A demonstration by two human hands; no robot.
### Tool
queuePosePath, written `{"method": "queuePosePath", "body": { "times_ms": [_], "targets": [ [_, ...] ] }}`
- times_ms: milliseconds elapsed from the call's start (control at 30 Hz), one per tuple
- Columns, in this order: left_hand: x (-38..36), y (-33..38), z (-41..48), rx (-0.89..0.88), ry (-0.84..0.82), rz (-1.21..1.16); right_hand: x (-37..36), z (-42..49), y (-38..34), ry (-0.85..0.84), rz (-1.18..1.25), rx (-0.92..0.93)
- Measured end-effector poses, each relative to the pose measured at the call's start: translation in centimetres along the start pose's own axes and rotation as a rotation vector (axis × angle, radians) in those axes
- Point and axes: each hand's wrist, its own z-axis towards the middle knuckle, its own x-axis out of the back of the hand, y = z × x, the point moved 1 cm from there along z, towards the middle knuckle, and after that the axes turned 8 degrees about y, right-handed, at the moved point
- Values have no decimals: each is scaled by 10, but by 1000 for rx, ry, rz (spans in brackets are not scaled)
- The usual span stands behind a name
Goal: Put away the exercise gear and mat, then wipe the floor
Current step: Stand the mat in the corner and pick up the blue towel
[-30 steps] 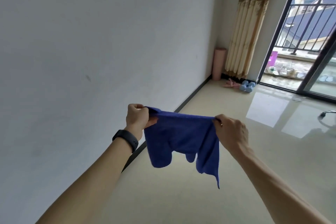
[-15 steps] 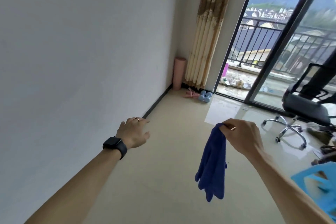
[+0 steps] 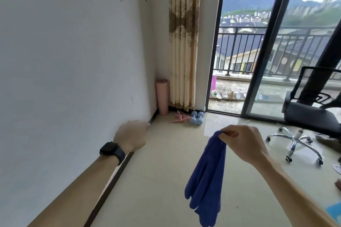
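Beige floor (image 3: 156,190), mat (image 3: 162,96) upright in corner.
R hand (image 3: 243,143) pinches hanging blue cloth (image 3: 206,180); L hand (image 3: 132,134) grip: can't tell.

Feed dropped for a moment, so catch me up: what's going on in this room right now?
A person's right hand pinches a blue cloth by one end, and it hangs above the floor without touching it. The left hand holds nothing, out near the wall. The rolled pink mat stands upright in the corner by the curtain, with the blue dumbbells on the floor nearby. The gear looks put away; wiping has not begun.
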Motion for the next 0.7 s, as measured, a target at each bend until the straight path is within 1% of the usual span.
{"method": "queuePosePath", "body": {
  "times_ms": [167,333,533,700],
  "targets": [
    [0,17,114,15,52,5,-18,129,15,-10,45,41],
    [-29,13,230,57,98,-27,-54,257,31,17,20,114],
    [-85,-13,372,95,57,-102,-122,400,53,73,-46,172],
    [-118,-32,496,92,17,-96,-181,509,75,9,-129,146]
  ]
}}
